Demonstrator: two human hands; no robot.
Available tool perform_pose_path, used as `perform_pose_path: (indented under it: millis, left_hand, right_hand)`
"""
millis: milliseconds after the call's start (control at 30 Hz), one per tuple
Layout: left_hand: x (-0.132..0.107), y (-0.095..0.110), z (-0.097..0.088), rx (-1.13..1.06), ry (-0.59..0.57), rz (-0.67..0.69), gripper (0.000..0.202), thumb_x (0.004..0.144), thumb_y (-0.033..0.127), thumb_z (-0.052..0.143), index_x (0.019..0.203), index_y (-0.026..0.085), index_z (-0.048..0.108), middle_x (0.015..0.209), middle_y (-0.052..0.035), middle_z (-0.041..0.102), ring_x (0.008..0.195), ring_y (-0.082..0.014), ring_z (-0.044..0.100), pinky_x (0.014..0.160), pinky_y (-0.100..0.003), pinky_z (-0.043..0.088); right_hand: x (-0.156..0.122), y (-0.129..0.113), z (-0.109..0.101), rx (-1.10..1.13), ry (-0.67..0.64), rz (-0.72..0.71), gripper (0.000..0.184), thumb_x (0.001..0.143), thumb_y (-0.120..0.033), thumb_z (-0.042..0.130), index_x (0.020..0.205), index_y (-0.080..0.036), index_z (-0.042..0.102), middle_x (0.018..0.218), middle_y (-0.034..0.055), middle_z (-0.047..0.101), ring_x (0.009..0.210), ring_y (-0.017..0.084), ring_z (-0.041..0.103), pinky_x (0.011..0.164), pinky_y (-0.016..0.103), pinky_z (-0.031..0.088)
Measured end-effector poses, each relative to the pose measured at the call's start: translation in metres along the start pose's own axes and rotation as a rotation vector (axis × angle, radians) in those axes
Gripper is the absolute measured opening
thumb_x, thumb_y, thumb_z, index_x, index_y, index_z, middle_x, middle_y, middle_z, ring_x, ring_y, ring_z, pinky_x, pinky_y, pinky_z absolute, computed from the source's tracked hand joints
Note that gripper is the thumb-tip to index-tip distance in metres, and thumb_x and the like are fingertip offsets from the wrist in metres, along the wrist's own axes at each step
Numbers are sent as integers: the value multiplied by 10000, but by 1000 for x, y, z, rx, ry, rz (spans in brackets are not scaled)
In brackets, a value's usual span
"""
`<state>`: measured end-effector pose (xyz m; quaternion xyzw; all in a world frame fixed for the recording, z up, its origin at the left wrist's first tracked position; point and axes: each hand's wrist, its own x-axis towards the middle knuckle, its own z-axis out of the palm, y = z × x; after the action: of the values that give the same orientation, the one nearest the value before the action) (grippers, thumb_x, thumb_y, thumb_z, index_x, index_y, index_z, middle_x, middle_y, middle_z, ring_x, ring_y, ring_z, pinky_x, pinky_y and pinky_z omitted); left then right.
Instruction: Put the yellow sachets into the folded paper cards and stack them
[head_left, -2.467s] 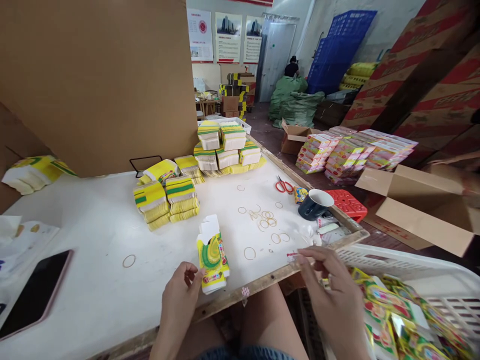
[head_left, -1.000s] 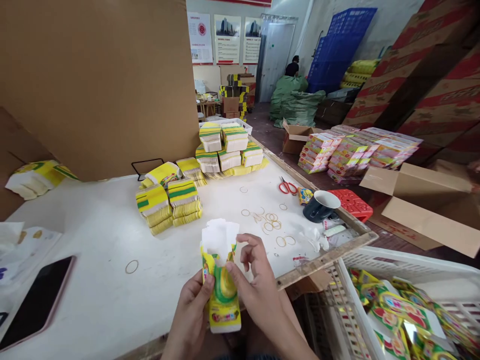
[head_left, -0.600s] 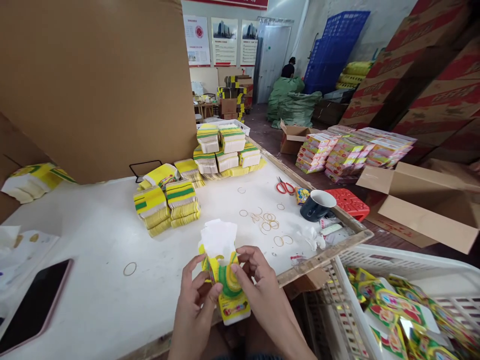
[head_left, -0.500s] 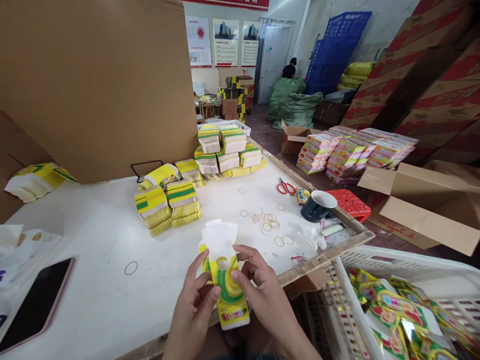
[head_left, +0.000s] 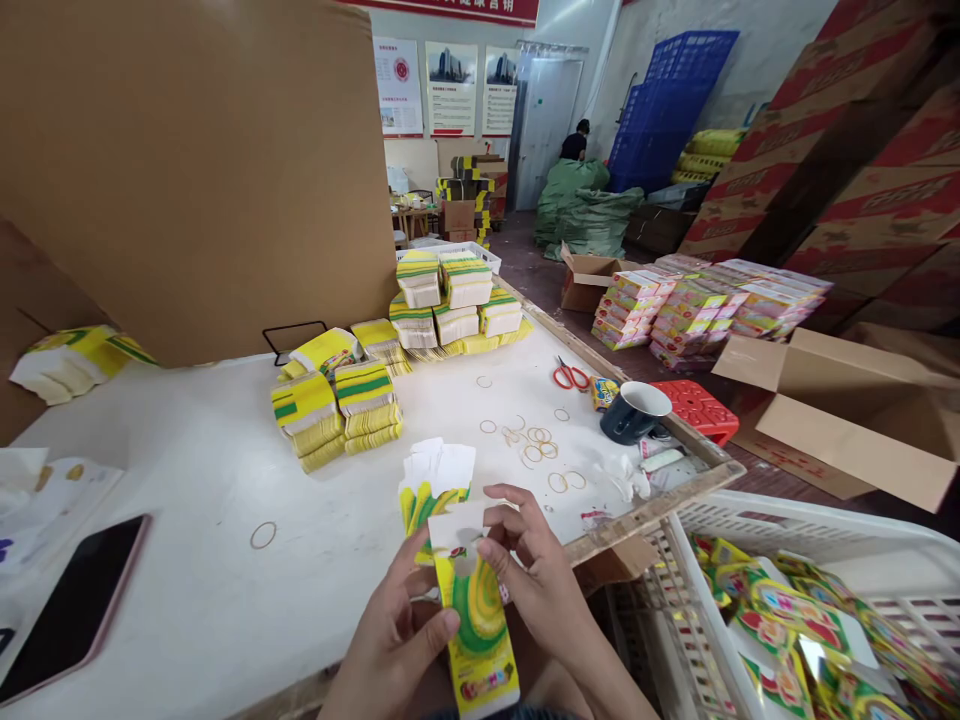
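1. At lower centre of the frame, the left hand had its grip clamped on a yellow-green card.
2. The right hand pinched the same card's top edge.
3. More cards stood just behind it, over the white tabletop.

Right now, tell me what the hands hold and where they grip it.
Both hands, left hand and right hand, hold a yellow-green card packet by its side edges, near the top.

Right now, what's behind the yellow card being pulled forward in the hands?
Behind the front card a small stack of matching cards fans out, held by the left hand and right hand. Their lower halves are covered.
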<state>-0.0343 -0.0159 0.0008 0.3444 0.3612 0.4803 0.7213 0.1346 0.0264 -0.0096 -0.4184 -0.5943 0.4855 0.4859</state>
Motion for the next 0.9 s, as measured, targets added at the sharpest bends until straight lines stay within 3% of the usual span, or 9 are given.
perform_pose_path:
  millis: [100, 167, 233, 367, 467, 633, 700, 800, 900]
  left_hand:
    - [3, 1, -4, 110, 12, 11, 457, 815, 283, 697, 1244, 234, 549, 1163, -124, 705, 919, -287, 717, 765, -358, 551]
    - [4, -1, -7, 187, 72, 42, 397, 815, 287, 694, 1199, 239, 605, 1171, -119, 711, 925, -299, 720, 775, -373, 563]
    - [5, -4, -8, 234, 107, 69, 386, 819, 291, 686, 1198, 250, 625, 1201, -118, 701, 955, -306, 714, 793, -385, 569]
    - [5, -8, -6, 215, 81, 53, 415, 827, 300, 672, 1238, 270, 616, 1307, -115, 641, 1059, -309, 678, 907, -442, 540]
    - [4, -7, -4, 192, 82, 48, 434, 810, 300, 692, 1236, 265, 616, 1340, -123, 615, 1119, -320, 646, 960, -477, 503]
    - [2, -1, 0, 93, 104, 25, 461, 790, 308, 714, 1231, 242, 599, 1232, -143, 685, 1080, -343, 662, 929, -507, 509]
    - [3, 1, 2, 80, 105, 18, 462, 774, 309, 729, 1212, 229, 609, 1196, -145, 702, 1037, -349, 680, 895, -508, 527]
    - [4, 2, 3, 115, 103, 37, 429, 762, 302, 738, 1174, 233, 642, 1179, -131, 709, 1013, -337, 689, 867, -473, 544]
    - [6, 1, 4, 185, 86, 60, 412, 757, 304, 740, 1157, 239, 669, 1207, -122, 692, 1011, -326, 686, 850, -437, 555]
  right_hand:
    - [0, -4, -5, -70, -82, -111, 242, 944, -363, 503, 1007, -233, 697, 973, 69, 625, 957, 207, 581, 831, 318, 473]
    - [0, -7, -7, -105, -132, -99, 257, 930, -375, 514, 980, -237, 725, 967, 68, 625, 961, 214, 583, 823, 317, 475]
    - [-2, -7, -7, -140, -153, 6, 231, 880, -327, 587, 1074, -253, 689, 899, 37, 645, 849, 190, 601, 735, 280, 485]
    - [-4, -6, 0, -258, -106, 128, 366, 770, -175, 630, 1123, -270, 603, 687, -40, 639, 615, 152, 564, 568, 216, 424]
    - [-2, -6, 5, -360, -94, 177, 364, 759, -146, 602, 1100, -265, 563, 616, -61, 618, 553, 152, 538, 548, 214, 379]
    - [0, -10, 5, -423, -139, 214, 401, 744, -184, 676, 1117, -282, 564, 533, -87, 579, 503, 149, 494, 527, 216, 348]
    - [1, -10, 3, -408, -131, 155, 320, 789, -252, 674, 1102, -276, 611, 569, -66, 594, 525, 147, 506, 534, 221, 364]
    - [1, -8, -2, -289, -74, 36, 177, 883, -318, 588, 1014, -241, 680, 810, 14, 676, 709, 164, 596, 642, 244, 440]
    - [0, -6, -4, -59, -43, 44, 149, 880, -323, 605, 931, -210, 687, 923, 44, 691, 819, 177, 625, 715, 265, 482]
